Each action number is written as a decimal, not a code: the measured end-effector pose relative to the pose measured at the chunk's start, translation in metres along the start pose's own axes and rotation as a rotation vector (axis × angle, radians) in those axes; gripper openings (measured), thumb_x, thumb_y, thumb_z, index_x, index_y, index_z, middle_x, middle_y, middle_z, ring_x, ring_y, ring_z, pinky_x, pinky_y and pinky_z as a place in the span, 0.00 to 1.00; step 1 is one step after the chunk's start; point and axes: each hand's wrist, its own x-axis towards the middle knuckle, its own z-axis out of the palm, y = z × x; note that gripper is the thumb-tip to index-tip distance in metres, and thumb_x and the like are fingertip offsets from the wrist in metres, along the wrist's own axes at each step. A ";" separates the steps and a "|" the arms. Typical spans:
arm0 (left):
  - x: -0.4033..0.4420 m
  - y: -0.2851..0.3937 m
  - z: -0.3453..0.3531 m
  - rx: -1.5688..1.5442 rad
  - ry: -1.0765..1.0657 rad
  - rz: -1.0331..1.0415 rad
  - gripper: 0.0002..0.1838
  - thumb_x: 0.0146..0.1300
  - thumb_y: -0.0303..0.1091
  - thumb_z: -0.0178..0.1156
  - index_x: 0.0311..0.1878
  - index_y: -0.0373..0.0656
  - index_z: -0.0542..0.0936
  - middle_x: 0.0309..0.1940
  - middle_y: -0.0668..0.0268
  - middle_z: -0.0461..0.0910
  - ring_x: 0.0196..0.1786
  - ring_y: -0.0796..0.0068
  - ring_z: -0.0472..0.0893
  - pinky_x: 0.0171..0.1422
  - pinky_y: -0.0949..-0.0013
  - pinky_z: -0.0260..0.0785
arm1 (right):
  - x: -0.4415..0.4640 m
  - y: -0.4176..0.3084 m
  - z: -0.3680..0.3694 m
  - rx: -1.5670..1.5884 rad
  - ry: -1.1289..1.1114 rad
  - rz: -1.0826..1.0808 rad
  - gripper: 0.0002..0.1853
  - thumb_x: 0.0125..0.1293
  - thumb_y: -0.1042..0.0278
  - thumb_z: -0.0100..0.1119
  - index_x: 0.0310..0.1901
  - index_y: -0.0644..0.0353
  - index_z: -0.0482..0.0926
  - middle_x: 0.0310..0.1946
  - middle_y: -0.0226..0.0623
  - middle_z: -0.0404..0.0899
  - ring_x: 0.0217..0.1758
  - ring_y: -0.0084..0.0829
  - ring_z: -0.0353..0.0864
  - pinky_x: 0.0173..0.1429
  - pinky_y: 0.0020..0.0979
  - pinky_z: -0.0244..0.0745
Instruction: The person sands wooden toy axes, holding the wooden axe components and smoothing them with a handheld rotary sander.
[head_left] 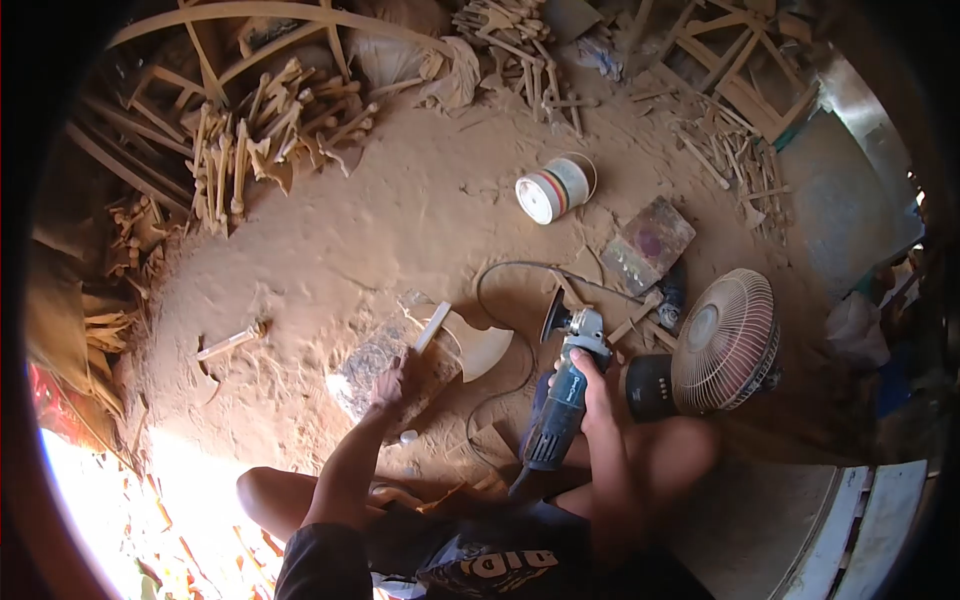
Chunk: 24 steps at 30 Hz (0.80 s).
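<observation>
My right hand (590, 385) is wrapped round the body of an angle grinder (562, 410), held upright with its dark disc (553, 315) at the top left. My left hand (388, 385) is closed on the lower end of a pale axe-shaped wooden piece (432, 328). Its broad curved blade (482, 348) points to the right. Beneath it lies a worn, paint-stained block (365, 372). The grinder's black cable (482, 290) loops over the ground behind the blade.
A fan (725, 340) stands close on the right. Farther off are a stained board (650, 245) and a white bucket (555, 188) on its side. Another axe-shaped piece (230, 342) lies left. Piles of carved wood (270, 130) and wooden frames (745, 70) line the dusty ground.
</observation>
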 end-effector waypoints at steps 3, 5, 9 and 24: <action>0.002 -0.013 0.003 -0.114 0.212 0.102 0.28 0.71 0.39 0.62 0.74 0.52 0.72 0.56 0.47 0.83 0.51 0.36 0.86 0.51 0.37 0.79 | -0.023 -0.011 0.007 0.104 -0.083 0.023 0.20 0.67 0.63 0.76 0.57 0.57 0.80 0.39 0.36 0.86 0.32 0.34 0.89 0.38 0.43 0.89; -0.012 -0.007 -0.014 -0.071 0.404 0.250 0.26 0.66 0.32 0.63 0.67 0.52 0.76 0.49 0.48 0.83 0.49 0.36 0.85 0.49 0.35 0.78 | -0.025 -0.007 -0.001 0.120 -0.129 0.000 0.18 0.70 0.56 0.73 0.55 0.55 0.80 0.38 0.37 0.85 0.32 0.37 0.89 0.36 0.43 0.89; -0.030 -0.008 -0.070 -0.373 0.310 0.091 0.26 0.58 0.26 0.62 0.62 0.48 0.77 0.41 0.48 0.84 0.47 0.36 0.85 0.48 0.40 0.77 | -0.024 0.006 -0.006 0.272 -0.188 -0.016 0.20 0.71 0.59 0.71 0.60 0.56 0.80 0.38 0.40 0.86 0.32 0.39 0.89 0.36 0.43 0.89; -0.083 0.046 0.006 -1.652 -0.015 -0.446 0.10 0.77 0.40 0.62 0.40 0.48 0.75 0.22 0.74 0.69 0.20 0.77 0.72 0.23 0.67 0.66 | -0.015 0.028 0.018 0.050 -0.215 0.033 0.28 0.71 0.63 0.74 0.69 0.54 0.73 0.50 0.41 0.85 0.42 0.37 0.89 0.38 0.41 0.90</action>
